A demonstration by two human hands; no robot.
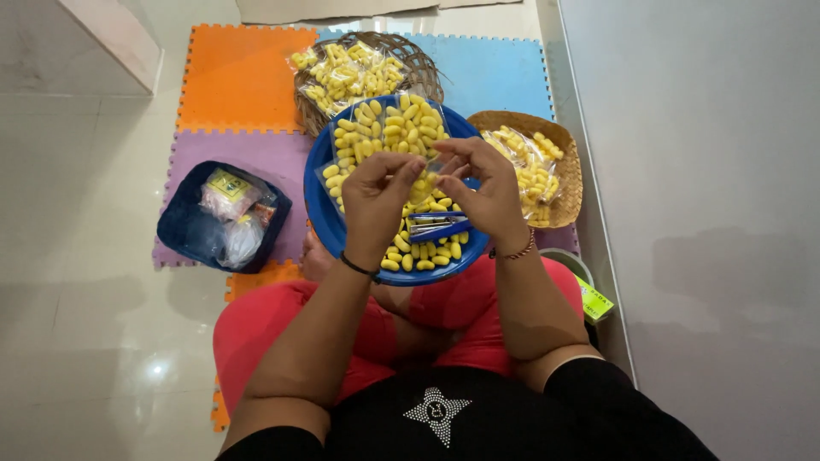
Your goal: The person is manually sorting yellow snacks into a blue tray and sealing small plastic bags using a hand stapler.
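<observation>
Head view: both hands work at frame centre over a blue plate (318, 201) resting on the person's lap. Left hand (374, 198) and right hand (487, 192) each pinch the lower edge of a clear bag (389, 128) filled with small yellow pieces; fingers closed on the plastic, bag lying across the upper part of the plate. It looks filled but not yet sealed, judging by the grip on its mouth. A blue stapler (436, 227) lies untouched on the loose yellow pieces (423, 256) at the plate's lower part.

Done so far: finished packets piled in the round wicker basket (424, 68) at upper centre, more in the wicker tray (568, 171) at right. Left to do: a fair layer of loose pieces remains on the plate. Dark blue tub (184, 224) at left holds empty bags and labels, as far as I can tell.
</observation>
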